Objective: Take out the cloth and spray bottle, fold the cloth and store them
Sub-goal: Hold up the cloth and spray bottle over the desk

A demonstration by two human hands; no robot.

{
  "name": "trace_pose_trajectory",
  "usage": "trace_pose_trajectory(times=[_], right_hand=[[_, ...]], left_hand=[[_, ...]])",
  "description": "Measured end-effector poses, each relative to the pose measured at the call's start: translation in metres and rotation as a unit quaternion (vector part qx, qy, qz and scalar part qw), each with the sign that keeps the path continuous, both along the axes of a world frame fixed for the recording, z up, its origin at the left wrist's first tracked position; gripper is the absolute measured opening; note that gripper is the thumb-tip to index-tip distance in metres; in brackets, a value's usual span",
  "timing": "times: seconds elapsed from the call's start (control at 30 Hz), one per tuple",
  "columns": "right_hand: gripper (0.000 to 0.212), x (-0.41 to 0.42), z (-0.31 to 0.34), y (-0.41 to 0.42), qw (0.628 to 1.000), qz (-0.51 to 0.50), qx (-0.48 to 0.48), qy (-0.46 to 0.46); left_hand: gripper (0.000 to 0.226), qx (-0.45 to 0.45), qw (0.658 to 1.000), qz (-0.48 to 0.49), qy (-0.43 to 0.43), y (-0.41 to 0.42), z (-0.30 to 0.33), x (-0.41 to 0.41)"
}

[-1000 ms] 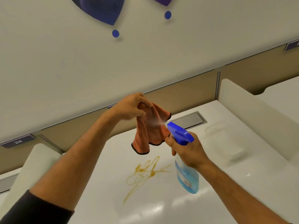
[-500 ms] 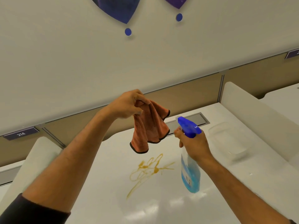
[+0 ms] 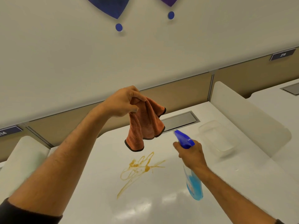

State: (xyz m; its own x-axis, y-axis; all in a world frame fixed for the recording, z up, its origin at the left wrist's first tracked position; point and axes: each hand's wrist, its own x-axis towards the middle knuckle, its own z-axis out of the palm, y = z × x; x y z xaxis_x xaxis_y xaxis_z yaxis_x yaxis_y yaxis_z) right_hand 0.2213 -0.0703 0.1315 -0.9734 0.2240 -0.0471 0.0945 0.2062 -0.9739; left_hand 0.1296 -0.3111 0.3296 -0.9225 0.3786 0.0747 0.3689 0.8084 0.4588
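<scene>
Spray bottle [image 3: 192, 178] lowered from cloth [image 3: 145, 125]; wall label [image 3: 282, 54] reads 216.

The right hand [image 3: 192, 155] wraps around the neck of the spray bottle [image 3: 194, 186], so the trigger and the neck are hidden. The writing on the bottle's label is too small to read. The top of the cloth [image 3: 144, 126] is bunched inside the left hand [image 3: 121, 102], out of sight. Two purple shapes [image 3: 110, 5] on the wall are cut off by the top edge. The small sign [image 3: 6, 132] at the left is cut by the edge and blurry. The clear box [image 3: 216, 136] on the worktop [image 3: 161, 199] is hard to make out.
</scene>
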Motion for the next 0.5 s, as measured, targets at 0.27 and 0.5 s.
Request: trace_pose_trajectory(times=[0.27,0.5], right_hand=[[0.026,-0.006,0.018,-0.007,0.994,0.035,-0.009,0.105],[0.017,-0.015,-0.043,0.04,0.999,0.032,-0.035,0.027]], left_hand=[[0.043,-0.015,1.0,-0.005,-0.022,0.017,-0.011,-0.003],[0.044,-0.021,0.999,0.009,-0.023,0.026,-0.038,-0.001]])
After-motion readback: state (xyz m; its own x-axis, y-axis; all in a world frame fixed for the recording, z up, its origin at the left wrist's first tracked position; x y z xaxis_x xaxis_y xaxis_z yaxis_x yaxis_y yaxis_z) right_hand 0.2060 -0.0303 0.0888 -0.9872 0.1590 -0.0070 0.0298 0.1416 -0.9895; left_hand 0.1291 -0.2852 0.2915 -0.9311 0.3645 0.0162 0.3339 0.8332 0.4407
